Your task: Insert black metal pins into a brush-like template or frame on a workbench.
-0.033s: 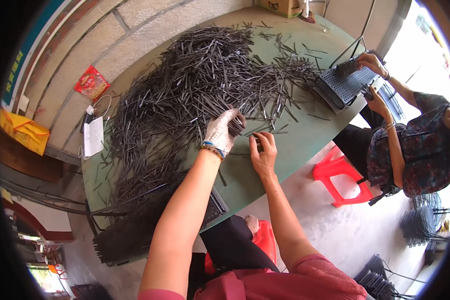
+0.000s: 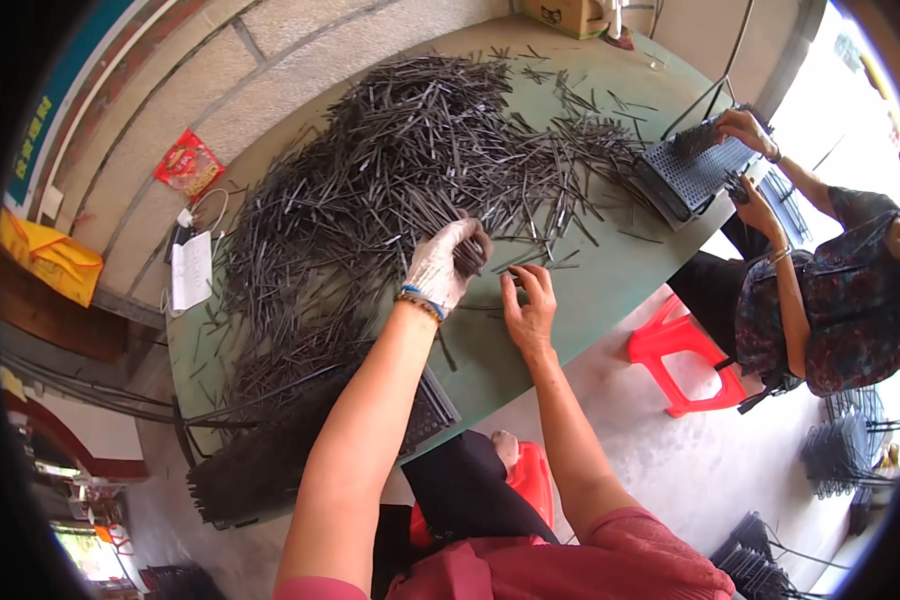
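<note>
Head view: your gloved left hand point(image 2: 440, 264) is clenched round dark strips point(image 2: 469, 257) over the worktop point(image 2: 610, 268). Your right hand point(image 2: 532, 310) is half-curled near the front edge; whether it grips anything cannot be told. A strip pile point(image 2: 420, 150) lies toward the back edge.

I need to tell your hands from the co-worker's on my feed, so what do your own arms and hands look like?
Left hand: whitish glove, with a blue band and a beaded bracelet at the wrist. Right hand: no glove or bracelet visible. Both forearms are bare below short, dark-pink sleeves.
</note>
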Available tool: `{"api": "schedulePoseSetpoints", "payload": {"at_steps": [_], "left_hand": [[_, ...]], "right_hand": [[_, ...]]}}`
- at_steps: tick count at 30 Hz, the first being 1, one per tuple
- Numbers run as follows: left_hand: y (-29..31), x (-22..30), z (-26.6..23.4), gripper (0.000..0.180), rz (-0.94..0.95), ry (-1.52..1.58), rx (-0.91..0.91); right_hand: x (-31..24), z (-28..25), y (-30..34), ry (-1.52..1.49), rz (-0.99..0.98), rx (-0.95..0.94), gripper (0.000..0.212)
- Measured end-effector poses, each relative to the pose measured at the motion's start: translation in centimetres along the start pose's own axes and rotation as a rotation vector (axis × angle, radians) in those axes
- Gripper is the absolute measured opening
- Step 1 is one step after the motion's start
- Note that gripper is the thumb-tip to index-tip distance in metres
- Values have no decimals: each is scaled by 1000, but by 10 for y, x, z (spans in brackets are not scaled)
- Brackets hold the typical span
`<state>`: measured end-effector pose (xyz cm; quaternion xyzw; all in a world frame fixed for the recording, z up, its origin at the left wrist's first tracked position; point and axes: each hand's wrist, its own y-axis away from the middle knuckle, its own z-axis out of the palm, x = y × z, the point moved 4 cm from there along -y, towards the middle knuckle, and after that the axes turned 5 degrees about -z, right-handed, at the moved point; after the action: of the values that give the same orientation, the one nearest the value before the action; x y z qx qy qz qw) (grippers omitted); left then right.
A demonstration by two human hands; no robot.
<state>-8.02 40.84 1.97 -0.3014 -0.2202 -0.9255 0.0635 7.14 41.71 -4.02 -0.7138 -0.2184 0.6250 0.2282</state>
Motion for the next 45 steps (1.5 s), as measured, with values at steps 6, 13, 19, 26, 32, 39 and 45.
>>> {"api": "schedulePoseSetpoints", "payload": {"at_steps": [6,13,19,26,32,39,45], "left_hand": [[122,16,5,21,-70,-76,-22],[276,-18,-32,27,-68,-144,70],[369,-62,-114,34,-115,-56,268],[389,-74,-137,19,-70,-180,274],[408,-79,-161,23,-46,-49,281],[430,-76,-197,22,62,74,389],[444,-59,-196,21,48,-58,299]], "right_hand": [[-7,3,9,-27,-144,-32,14],[-11,7,9,58,-319,-204,17],[-134,-20,57,-235,-38,-442,10],[-218,-15,173,-413,516,-1072,27],[-223,4,200,-313,570,-1214,25],[-249,34,195,-420,473,-1080,24],[-296,87,179,-424,37,-961,21]]}}
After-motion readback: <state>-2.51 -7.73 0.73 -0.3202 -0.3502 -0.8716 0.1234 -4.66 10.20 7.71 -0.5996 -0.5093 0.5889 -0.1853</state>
